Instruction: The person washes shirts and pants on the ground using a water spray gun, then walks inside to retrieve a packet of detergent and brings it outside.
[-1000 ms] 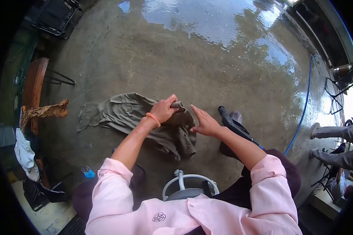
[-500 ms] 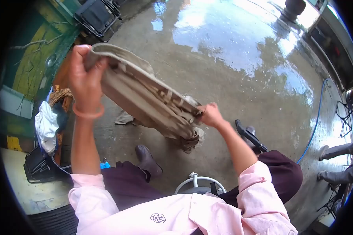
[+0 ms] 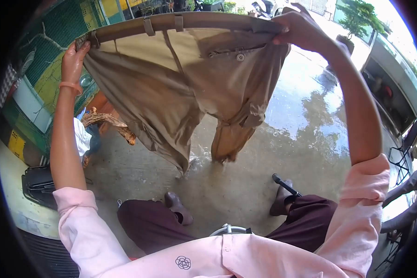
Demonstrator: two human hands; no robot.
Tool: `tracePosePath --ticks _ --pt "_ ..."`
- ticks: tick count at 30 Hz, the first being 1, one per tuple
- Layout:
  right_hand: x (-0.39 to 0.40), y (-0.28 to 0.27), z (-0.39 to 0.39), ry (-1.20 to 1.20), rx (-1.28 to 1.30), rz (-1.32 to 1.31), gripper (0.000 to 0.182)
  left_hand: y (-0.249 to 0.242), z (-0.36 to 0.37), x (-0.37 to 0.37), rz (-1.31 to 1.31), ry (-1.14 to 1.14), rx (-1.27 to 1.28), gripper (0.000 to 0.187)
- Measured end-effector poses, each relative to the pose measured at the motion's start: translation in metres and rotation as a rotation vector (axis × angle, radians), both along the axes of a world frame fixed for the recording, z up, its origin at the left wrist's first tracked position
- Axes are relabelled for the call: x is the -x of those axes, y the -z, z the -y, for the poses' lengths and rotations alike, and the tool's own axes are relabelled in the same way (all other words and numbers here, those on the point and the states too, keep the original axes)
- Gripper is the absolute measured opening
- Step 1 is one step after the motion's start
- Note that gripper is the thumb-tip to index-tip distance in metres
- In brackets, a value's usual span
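A pair of khaki trousers [image 3: 171, 88] hangs spread out before me, held up by its waistband, with belt loops and a buttoned back pocket showing. My left hand [image 3: 73, 60] pinches the waistband's left end, thumb on the near side. At the opposite end, my right hand [image 3: 306, 30] is closed on the waistband, higher and farther right. Dark wet patches cover much of the cloth, and a paler dry-looking area lies below the waistband. Both legs dangle over the wet floor, their lower ends bunched and partly twisted.
Wet concrete floor [image 3: 245, 190] with puddles stretches ahead. Driftwood [image 3: 109, 121] and a white cloth [image 3: 82, 136] are at the left, near a green mesh wall. A black tube [image 3: 286, 184] stands by my right shoe. Another person's legs [image 3: 405, 199] show at the far right.
The trousers went from folded and slanting to spread wide and raised. My right hand moved up and right, my left hand outward to the left. My view tilted up.
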State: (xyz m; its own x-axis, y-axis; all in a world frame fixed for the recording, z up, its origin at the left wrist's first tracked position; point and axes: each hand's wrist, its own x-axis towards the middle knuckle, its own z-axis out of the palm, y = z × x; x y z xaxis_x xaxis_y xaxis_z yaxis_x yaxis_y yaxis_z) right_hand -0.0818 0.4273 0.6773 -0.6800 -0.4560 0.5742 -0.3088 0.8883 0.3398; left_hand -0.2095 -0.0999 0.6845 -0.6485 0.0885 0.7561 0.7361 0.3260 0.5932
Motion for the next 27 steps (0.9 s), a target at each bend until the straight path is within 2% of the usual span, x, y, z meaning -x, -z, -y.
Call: tracePosePath --ticks 1,2,4,6,9,10,12,14,16,17,18,19,20,22,24,25,26,27 --pt "-0.013 -0.015 0.006 -0.077 -0.005 -0.053 0.035 -0.004 0.005 -0.002 -0.004 0.002 -0.006 0.019" --pt "-0.025 -0.033 0.011 0.027 0.013 0.100 0.034 -0.009 0.010 -0.003 0.032 -0.030 0.062 0.019" --pt "-0.048 -0.046 0.014 -0.024 -0.033 -0.028 0.036 -0.021 0.012 -0.020 0.051 -0.167 0.222 0.021" --pt "-0.093 -0.072 0.037 0.094 -0.122 0.094 0.042 -0.023 0.011 -0.037 0.025 -0.128 0.209 0.025" --pt "-0.095 -0.060 0.006 -0.078 0.268 -0.097 0.030 -0.030 0.018 -0.054 0.089 -0.174 0.202 0.032" --pt "-0.090 -0.055 0.000 -0.067 0.257 -0.184 0.040 -0.035 0.021 -0.056 0.108 -0.171 0.197 0.036" --pt "-0.091 -0.057 0.011 0.108 0.254 -0.145 0.017 -0.038 0.007 -0.053 0.109 -0.145 0.182 0.033" --pt "-0.057 -0.044 -0.010 -0.010 0.467 0.033 0.027 -0.030 -0.002 -0.032 0.162 -0.101 0.187 0.032" --pt "-0.010 -0.025 -0.037 -0.133 0.686 0.211 0.038 -0.011 -0.034 0.005 0.299 -0.191 0.230 0.032" --pt "0.028 -0.015 -0.054 -0.354 0.567 0.375 0.030 0.005 -0.048 0.028 0.345 -0.218 0.210 0.032" --pt "0.053 0.009 -0.047 -0.139 0.609 0.209 0.022 0.021 -0.062 0.051 0.389 -0.247 0.190 0.031" --pt "0.065 0.014 -0.035 0.105 0.514 0.194 0.032 0.031 -0.077 0.067 0.491 -0.227 0.147 0.032" --pt "0.082 0.018 -0.031 0.206 0.643 0.309 0.031 0.039 -0.082 0.094 0.525 -0.208 0.100 0.032" --pt "0.116 0.017 -0.040 0.247 0.641 0.295 0.024 0.036 -0.088 0.134 0.466 -0.176 0.107 0.033" --pt "0.149 0.008 -0.063 -0.022 0.534 -0.134 0.007 0.010 -0.087 0.164 0.335 -0.174 0.057 0.036" --pt "0.152 -0.012 -0.069 -0.083 0.453 -0.212 0.004 -0.009 -0.088 0.164 0.258 -0.187 0.065 0.030" --pt "0.147 -0.036 -0.072 -0.043 0.467 -0.257 0.007 -0.030 -0.088 0.165 0.183 -0.200 0.074 0.025" --pt "0.138 -0.058 -0.069 -0.002 0.482 -0.300 0.012 -0.050 -0.067 0.192 0.114 -0.079 0.001 0.025"
